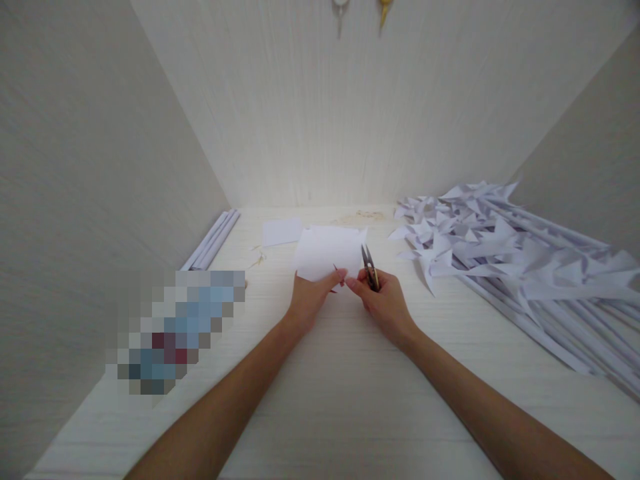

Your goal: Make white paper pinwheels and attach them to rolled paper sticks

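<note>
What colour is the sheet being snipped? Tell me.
Plain white paper sheet, seen in the head view.

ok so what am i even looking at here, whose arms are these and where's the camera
The camera sits on a person's head and looks down at their own two bare arms over a pale table. The left hand holds a white sheet of paper. The right hand has its grip on small snips, blades at the paper's edge. To the right lies a pile of paper pinwheels on sticks. At the left lie rolled paper tubes, and behind the sheet a smaller paper piece.
</note>
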Action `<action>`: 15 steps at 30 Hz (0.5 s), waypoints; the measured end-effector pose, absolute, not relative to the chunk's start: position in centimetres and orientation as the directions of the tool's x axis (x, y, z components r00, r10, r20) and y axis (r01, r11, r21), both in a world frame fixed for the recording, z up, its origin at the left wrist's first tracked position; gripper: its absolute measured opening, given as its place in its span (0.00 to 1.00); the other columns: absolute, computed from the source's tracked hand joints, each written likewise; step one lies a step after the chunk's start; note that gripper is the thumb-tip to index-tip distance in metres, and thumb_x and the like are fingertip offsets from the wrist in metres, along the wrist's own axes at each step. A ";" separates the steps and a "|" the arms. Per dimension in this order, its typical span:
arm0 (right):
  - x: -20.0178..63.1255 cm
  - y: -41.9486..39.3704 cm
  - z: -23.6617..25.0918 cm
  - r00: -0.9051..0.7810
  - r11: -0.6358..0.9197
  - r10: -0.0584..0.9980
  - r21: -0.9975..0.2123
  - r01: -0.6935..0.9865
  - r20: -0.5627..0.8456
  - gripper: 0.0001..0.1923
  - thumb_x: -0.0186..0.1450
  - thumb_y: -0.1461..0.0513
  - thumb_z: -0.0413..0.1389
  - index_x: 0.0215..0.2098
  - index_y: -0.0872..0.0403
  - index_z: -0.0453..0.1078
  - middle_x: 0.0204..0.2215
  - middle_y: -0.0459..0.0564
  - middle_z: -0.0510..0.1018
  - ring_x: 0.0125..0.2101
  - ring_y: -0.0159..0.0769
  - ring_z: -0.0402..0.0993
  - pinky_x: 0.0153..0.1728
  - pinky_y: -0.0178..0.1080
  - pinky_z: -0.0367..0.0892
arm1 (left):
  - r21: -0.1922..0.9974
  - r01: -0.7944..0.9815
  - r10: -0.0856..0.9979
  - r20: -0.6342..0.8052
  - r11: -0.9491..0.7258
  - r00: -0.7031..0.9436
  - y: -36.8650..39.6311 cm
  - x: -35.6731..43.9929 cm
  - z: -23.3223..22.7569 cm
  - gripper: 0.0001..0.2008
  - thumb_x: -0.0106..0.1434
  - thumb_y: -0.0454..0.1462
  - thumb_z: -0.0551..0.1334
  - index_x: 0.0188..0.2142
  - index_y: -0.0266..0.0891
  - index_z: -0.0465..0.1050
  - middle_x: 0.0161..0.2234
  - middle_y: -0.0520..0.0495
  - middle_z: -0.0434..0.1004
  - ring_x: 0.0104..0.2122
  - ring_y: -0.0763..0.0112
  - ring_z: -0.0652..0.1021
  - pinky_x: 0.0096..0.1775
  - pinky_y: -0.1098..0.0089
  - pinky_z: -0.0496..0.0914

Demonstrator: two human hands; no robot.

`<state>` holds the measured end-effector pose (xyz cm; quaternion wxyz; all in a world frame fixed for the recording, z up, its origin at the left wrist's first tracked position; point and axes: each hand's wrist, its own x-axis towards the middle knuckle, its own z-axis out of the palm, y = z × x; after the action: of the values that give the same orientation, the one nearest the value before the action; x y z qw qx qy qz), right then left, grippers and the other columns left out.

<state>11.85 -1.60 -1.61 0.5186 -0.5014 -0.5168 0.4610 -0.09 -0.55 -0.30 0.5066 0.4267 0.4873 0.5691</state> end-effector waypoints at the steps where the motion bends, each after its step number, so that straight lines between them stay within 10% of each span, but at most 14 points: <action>1: 11.9 -1.6 -1.6 0.037 0.075 0.996 -0.996 0.041 0.076 0.14 0.50 0.54 0.59 0.20 0.54 0.60 0.12 0.36 0.56 0.13 0.23 0.48 0.15 0.32 0.45 | 0.987 -0.163 0.992 -0.010 -0.011 -0.123 -0.5 -0.1 -0.3 0.09 0.41 0.37 0.67 0.23 0.36 0.73 0.25 0.50 0.76 0.25 0.72 0.74 0.27 0.73 0.69; 15: 12.0 -1.6 -1.8 0.011 0.079 0.997 -0.997 0.022 0.080 0.15 0.48 0.57 0.60 0.19 0.53 0.58 0.11 0.35 0.54 0.13 0.22 0.47 0.15 0.32 0.44 | 0.981 -0.191 0.991 0.001 -0.027 -0.135 -0.5 -0.1 -0.2 0.12 0.40 0.36 0.68 0.27 0.36 0.74 0.29 0.48 0.78 0.30 0.69 0.76 0.35 0.68 0.70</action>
<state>11.96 -1.59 -1.79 0.5172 -0.4880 -0.5217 0.4713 -0.05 -0.52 -0.19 0.5077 0.4180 0.4781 0.5822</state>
